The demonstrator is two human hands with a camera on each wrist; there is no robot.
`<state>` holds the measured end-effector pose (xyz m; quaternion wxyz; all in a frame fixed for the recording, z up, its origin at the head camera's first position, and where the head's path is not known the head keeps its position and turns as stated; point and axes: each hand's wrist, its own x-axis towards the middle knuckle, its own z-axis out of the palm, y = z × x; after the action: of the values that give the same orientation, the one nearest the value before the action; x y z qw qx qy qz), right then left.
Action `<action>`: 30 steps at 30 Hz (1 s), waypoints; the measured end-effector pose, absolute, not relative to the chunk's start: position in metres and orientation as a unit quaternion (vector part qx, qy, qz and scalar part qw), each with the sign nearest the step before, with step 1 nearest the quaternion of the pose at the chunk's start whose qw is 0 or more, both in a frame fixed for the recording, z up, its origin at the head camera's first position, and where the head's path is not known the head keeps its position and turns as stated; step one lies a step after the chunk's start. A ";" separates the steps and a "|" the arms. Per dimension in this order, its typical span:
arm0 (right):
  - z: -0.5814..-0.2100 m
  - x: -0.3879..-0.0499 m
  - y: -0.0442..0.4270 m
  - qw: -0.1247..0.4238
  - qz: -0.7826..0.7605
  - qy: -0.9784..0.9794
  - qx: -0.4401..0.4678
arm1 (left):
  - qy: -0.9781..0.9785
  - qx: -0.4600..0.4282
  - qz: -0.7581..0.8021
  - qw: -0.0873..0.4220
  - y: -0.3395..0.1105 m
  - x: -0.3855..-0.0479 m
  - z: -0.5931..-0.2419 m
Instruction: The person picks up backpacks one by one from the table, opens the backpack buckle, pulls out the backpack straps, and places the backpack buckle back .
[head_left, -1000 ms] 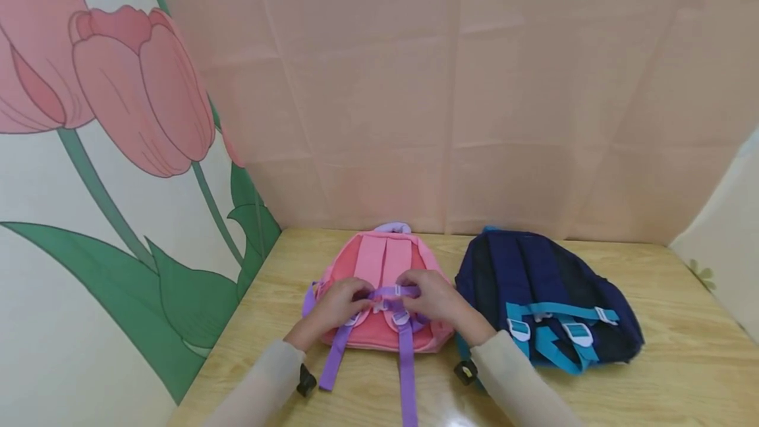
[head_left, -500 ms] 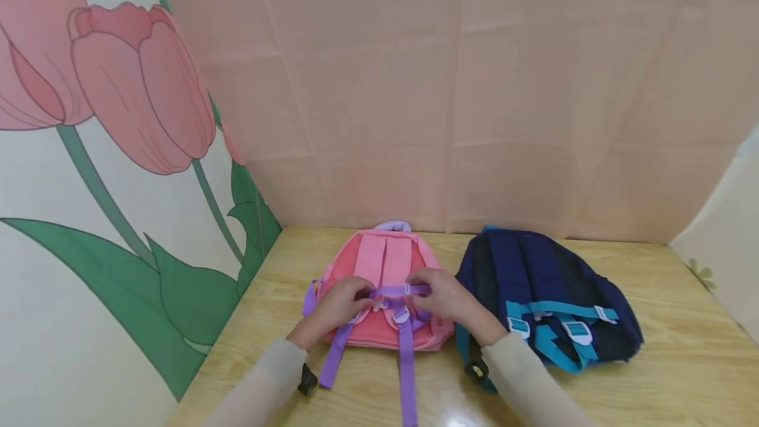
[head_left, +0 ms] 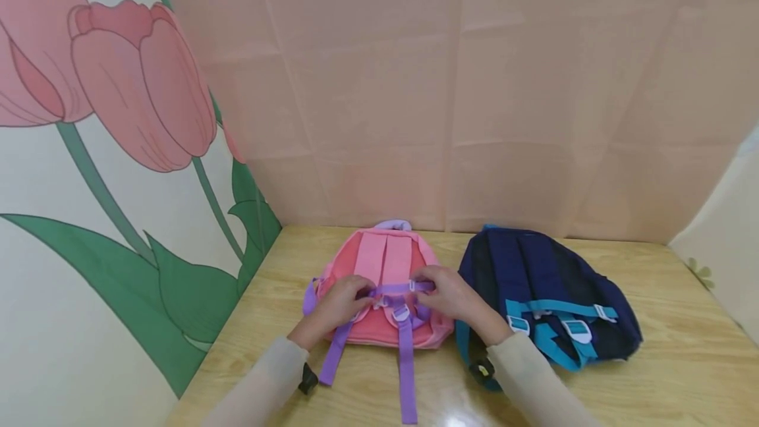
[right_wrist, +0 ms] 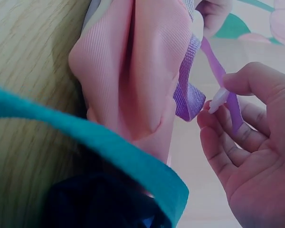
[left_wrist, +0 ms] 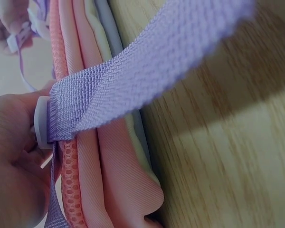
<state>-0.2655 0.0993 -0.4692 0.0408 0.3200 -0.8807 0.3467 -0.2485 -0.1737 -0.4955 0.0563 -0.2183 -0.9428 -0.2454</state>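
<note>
A pink backpack (head_left: 384, 256) lies on the table with its shoulder straps facing up. Across it runs a thin purple strap (head_left: 393, 288), stretched between both hands. My left hand (head_left: 338, 302) pinches the strap's left end; in the left wrist view its fingers are partly hidden behind a white buckle (left_wrist: 42, 122) and a wide purple webbing strap (left_wrist: 133, 71). At the other end, my right hand (head_left: 447, 295) pinches the purple strap by its small white slider (right_wrist: 219, 99), thumb against fingertips. Two purple webbing tails hang toward the table's front edge.
Close on the right lies a navy backpack (head_left: 534, 269) with turquoise straps (head_left: 569, 310); one turquoise strap passes beneath the right wrist. The wooden table (head_left: 682, 321) meets a beige-pink backdrop (head_left: 474, 117) behind. A tulip-painted wall (head_left: 118, 216) stands at the left.
My right hand has moved to the right with the white slider, and a longer stretch of the purple strap shows between the hands. The left hand stays nearly in place.
</note>
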 end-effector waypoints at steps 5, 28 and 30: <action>-0.468 -0.264 0.103 0.030 0.355 -0.879 0.318 | -0.941 -0.233 -0.235 0.070 -0.174 -0.249 -0.496; -0.478 -0.264 0.118 0.006 0.332 -0.894 0.300 | -0.953 -0.240 -0.167 0.078 -0.167 -0.243 -0.496; -0.479 -0.263 0.118 0.009 0.333 -0.893 0.303 | -0.954 -0.238 -0.166 0.075 -0.167 -0.242 -0.496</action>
<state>-0.2633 0.1184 -0.4789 0.0086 0.3034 -0.8928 0.3327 -0.2415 -0.1669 -0.4958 0.0750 -0.2382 -0.9540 -0.1659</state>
